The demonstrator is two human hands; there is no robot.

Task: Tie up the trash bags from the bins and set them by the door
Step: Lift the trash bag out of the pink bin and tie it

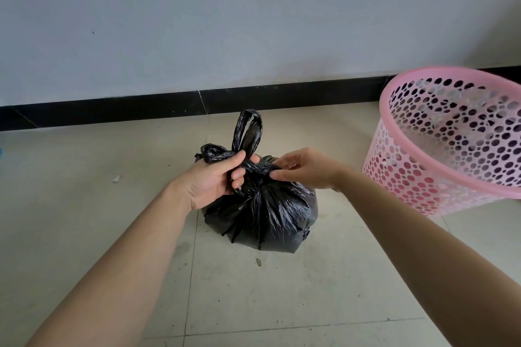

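Note:
A full black trash bag [267,214] sits on the tiled floor in front of the wall. Its neck is gathered and twisted, and one handle loop [248,129] stands up above it. My left hand [214,177] grips the twisted neck and a handle from the left. From the right, my right hand [304,169] pinches the plastic at the knot with its fingertips. A pink perforated plastic bin [451,138] stands to the right of the bag with no liner inside.
A grey wall [253,22] with a black skirting board [282,98] runs close behind the bag. Small scraps of litter [116,178] and specks lie on the beige floor tiles [84,205]. No door is in view.

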